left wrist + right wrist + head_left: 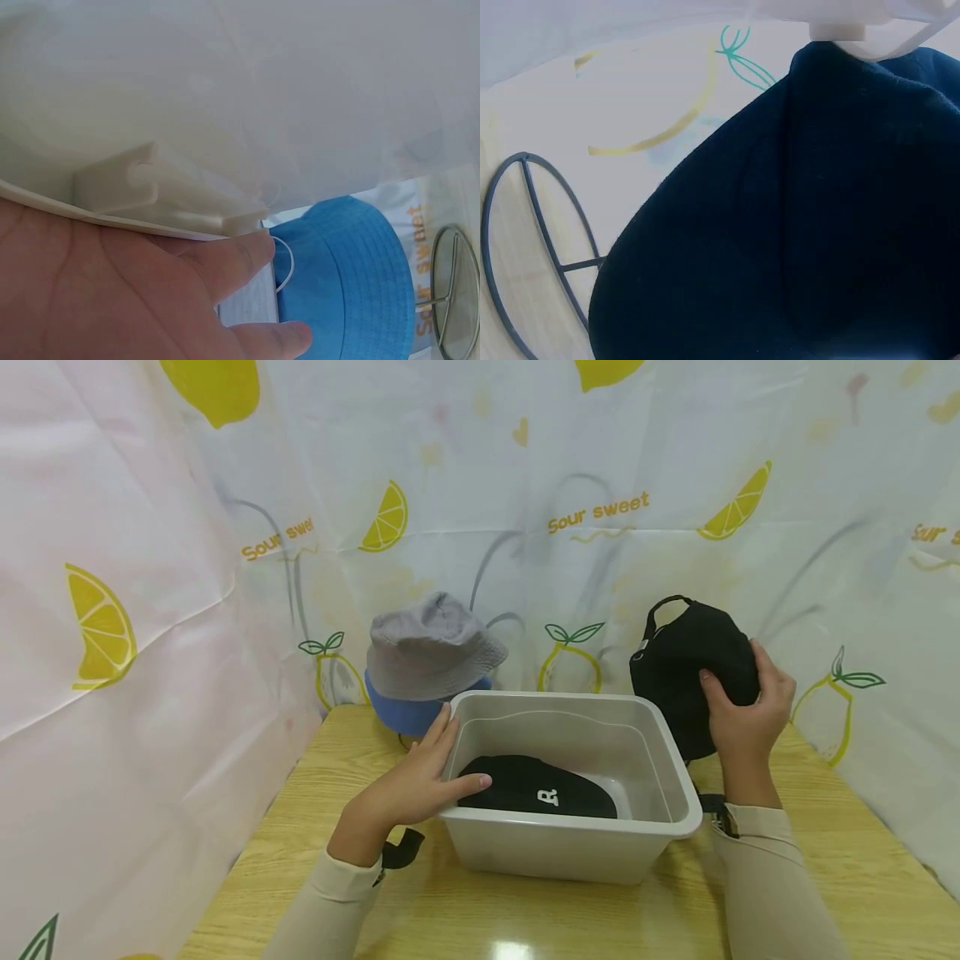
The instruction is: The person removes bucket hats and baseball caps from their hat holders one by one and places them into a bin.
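My left hand [420,781] rests along the left rim of a pale grey plastic bin [555,852], fingers straight and thumb over the inside. In the left wrist view, its fingers [240,259] extend past the rim. Inside the bin lies a black cap with a white letter [517,783]. At the bin's right side, my right hand [753,710] grips a second black cap [686,652], thumb on the near side, the back strap at the top. That cap fills much of the right wrist view, where the hand is almost wholly hidden.
A grey bucket hat [431,647] sits over a blue hat [401,714] behind the bin's left corner. Wire stands show in the left wrist view [454,292] and right wrist view, the latter a dark wire stand [531,210]. Lemon-print curtains [480,460] border the wooden table [322,793].
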Demonstrator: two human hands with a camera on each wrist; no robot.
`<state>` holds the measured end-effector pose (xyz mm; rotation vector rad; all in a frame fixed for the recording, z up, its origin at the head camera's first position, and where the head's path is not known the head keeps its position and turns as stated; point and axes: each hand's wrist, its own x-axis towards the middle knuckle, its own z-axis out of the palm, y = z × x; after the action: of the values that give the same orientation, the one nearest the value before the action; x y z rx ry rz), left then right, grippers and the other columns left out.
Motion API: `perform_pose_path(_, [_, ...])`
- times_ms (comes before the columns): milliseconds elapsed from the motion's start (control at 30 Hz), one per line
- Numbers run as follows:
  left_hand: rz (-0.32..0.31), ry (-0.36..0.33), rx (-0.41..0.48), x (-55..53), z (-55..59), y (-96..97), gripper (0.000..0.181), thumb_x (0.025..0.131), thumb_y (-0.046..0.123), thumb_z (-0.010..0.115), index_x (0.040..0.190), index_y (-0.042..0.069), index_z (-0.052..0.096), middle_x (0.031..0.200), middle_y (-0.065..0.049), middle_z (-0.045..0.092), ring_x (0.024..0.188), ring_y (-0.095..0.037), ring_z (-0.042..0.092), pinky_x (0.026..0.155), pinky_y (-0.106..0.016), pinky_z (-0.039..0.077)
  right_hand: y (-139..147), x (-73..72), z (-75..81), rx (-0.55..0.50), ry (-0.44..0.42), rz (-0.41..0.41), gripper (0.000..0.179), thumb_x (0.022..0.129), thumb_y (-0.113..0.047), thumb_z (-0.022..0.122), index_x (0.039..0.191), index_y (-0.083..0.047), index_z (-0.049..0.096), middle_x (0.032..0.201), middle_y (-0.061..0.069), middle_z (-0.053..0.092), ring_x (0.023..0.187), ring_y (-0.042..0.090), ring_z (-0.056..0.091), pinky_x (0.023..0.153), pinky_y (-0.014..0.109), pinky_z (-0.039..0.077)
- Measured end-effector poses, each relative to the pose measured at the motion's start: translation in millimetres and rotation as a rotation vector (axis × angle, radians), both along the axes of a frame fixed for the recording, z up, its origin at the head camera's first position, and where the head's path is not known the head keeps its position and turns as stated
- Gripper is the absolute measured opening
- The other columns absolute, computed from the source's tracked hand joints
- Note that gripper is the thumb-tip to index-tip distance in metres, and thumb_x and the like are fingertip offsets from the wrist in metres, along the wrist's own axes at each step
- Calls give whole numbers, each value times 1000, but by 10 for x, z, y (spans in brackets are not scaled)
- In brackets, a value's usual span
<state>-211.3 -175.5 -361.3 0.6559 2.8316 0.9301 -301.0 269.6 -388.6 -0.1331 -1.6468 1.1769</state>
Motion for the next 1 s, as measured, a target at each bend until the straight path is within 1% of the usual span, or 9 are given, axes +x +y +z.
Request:
perform_pose_path(100, [-1, 0, -1, 3, 3, 4, 112, 93, 74, 56, 167, 12, 0, 174, -4, -17, 161, -24, -5, 126, -66, 1, -34, 47, 67, -21, 29, 1, 66, 76, -19, 88, 139, -29, 68, 116, -25, 45, 110, -10, 42, 102, 26, 38])
perform_pose_path(200, [-5, 2, -3, 4, 10, 5, 111, 94, 73, 57, 167, 12, 0, 174, -4, -17, 161, -24, -5, 125, -66, 1, -62, 94, 129, -47, 44, 1, 65, 76, -15, 86, 139, -23, 69, 116, -23, 46, 111, -8, 42, 103, 27, 38])
perform_pose_path(267, [-10, 5, -2, 8, 19, 6, 111, 94, 72, 57, 167, 11, 0, 174, -4, -17, 161, -24, -5, 125, -66, 1, -53, 109, 147, -55, 48, -1, 64, 77, -17, 86, 138, -24, 69, 117, -22, 47, 113, -7, 43, 103, 26, 38])
perform_pose_path(400, [-12, 4, -2, 13, 38, 5, 111, 94, 73, 56, 167, 11, -1, 174, -4, -17, 161, -23, -5, 125, -66, 1, 30, 91, 127, -53, 70, -8, 63, 76, -26, 88, 137, -32, 69, 119, -23, 50, 115, -5, 46, 101, 24, 38])
perform_pose_path(500, [-12, 8, -6, 9, 38, 4, 111, 94, 73, 56, 167, 12, -1, 174, -4, -16, 161, -24, -5, 125, -66, 1, -21, 193, 214, -67, 102, -5, 62, 76, -24, 87, 136, -28, 70, 117, -22, 51, 114, -4, 47, 100, 22, 38])
perform_pose_path(633, [-12, 12, -6, 8, 30, 2, 112, 93, 74, 57, 167, 13, -1, 174, -4, -16, 161, -25, -3, 126, -66, 1, -130, 350, 355, -78, 114, -10, 59, 79, -21, 84, 136, -22, 70, 116, -22, 50, 113, -5, 45, 99, 21, 36])
perform_pose_path(700, [-11, 12, -5, 3, 24, 3, 112, 93, 75, 56, 167, 13, -1, 174, -3, -16, 161, -24, -3, 126, -65, 2, -108, 343, 355, -68, 115, -18, 59, 79, -22, 83, 137, -22, 70, 116, -22, 49, 113, -5, 45, 99, 21, 36])
perform_pose_path(867, [-12, 8, -2, -5, 9, 8, 112, 92, 76, 55, 167, 13, 0, 174, -3, -15, 161, -24, -4, 126, -65, 4, 14, 272, 318, -24, 133, -24, 61, 77, -21, 84, 137, -22, 70, 116, -23, 48, 112, -5, 45, 99, 21, 37])
perform_pose_path(1000, [-5, -1, 3, 6, 12, -1, 113, 92, 77, 55, 167, 14, -1, 174, -4, -15, 161, -23, -5, 126, -64, 4, 142, 233, 327, 6, 107, -18, 62, 78, -25, 84, 138, -27, 69, 118, -25, 47, 112, -7, 44, 97, 19, 36])
